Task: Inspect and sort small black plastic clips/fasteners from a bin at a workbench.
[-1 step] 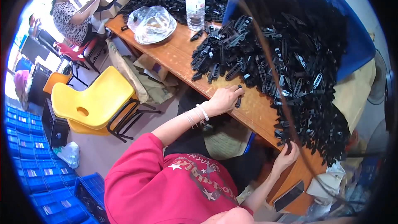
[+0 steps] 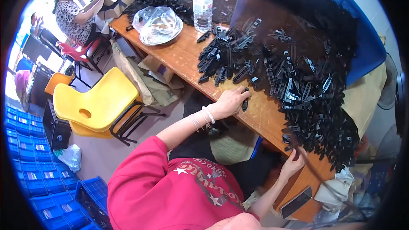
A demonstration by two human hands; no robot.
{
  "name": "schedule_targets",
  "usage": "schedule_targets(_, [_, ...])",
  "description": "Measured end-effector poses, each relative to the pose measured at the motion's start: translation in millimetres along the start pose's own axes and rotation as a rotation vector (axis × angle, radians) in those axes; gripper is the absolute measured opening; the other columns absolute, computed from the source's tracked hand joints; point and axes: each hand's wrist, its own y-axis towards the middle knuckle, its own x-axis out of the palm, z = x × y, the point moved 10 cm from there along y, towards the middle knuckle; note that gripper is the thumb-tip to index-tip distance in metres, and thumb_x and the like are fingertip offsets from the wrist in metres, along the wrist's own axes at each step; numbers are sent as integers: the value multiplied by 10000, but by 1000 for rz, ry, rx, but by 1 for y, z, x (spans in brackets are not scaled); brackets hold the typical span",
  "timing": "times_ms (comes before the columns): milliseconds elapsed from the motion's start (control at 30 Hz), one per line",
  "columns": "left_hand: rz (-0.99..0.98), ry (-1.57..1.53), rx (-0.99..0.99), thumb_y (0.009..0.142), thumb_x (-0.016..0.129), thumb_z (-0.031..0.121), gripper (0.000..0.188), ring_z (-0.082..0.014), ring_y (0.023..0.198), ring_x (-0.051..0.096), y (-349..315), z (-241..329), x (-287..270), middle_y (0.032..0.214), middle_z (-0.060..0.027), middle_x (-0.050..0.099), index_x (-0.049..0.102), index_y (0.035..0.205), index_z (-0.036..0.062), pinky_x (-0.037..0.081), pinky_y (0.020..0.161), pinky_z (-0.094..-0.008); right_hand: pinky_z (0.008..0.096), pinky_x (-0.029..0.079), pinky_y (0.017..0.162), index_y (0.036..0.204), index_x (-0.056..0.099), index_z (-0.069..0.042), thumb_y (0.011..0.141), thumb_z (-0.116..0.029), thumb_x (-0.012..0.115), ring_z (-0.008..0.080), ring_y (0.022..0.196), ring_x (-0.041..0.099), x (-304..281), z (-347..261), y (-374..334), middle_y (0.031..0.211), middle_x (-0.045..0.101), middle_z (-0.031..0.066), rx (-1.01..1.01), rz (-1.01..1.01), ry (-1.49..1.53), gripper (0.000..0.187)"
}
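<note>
My left hand (image 2: 229,103) rests at the table's front edge, fingers closed round a small, narrow black plastic part (image 2: 245,104). To the right, my right hand (image 2: 294,162) is at the near edge of a large pile of black plastic parts (image 2: 272,72). Its thumb and fingers are curled together at the lowest parts of the pile. Whatever lies between those fingertips is too small and dark to make out. Many parts in the pile are long and slim, some with ladder-like slots.
A tilted blue crate (image 2: 366,51) stands behind the pile. On the wooden table (image 2: 187,66) are a bottle (image 2: 203,8), a plastic-wrapped plate (image 2: 157,25) and a phone (image 2: 296,202). Yellow chairs (image 2: 98,102), blue crates (image 2: 36,174) and a seated person (image 2: 74,17) are to the left.
My hands keep their places. A thin, blurred brown strand crossing the view over the pile now shows only at its lower right.
</note>
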Motion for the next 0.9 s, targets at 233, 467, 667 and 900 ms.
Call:
schedule_targets(233, [83, 11, 205, 815, 708, 102, 256, -325, 1029, 536, -6, 16, -9, 1065, -127, 540, 669, 1068, 94, 480, 883, -416, 410, 478, 904, 1249, 622, 16, 1008, -96, 573, 320, 1037, 608, -9, 26, -8, 1111, 643, 164, 167, 112, 164, 270])
schedule_targets(467, [46, -185, 206, 829, 741, 172, 245, -322, 972, 559, -9, 26, 7, 996, -125, 558, 672, 1034, 57, 480, 849, -417, 341, 493, 771, 1282, 615, 12, 1074, -154, 437, 253, 889, 606, -5, 43, -4, 1112, 646, 162, 311, 150, 184, 320])
schedule_targets(667, [70, -313, 231, 793, 773, 148, 224, -327, 923, 576, -12, 26, 7, 939, -125, 592, 699, 965, 24, 485, 823, -408, 328, 503, 787, 1344, 588, -11, 1051, -176, 522, 194, 889, 609, -13, 23, -8, 1100, 668, 122, 577, 233, 432, 342])
schedule_targets(900, [1, -338, 201, 777, 781, 116, 234, -287, 915, 570, -10, 24, 3, 957, -95, 613, 740, 993, 36, 488, 821, -382, 243, 465, 698, 1193, 675, 49, 879, 20, 711, 124, 799, 591, 96, -107, 5, 953, 648, 77, 340, -424, 801, 317])
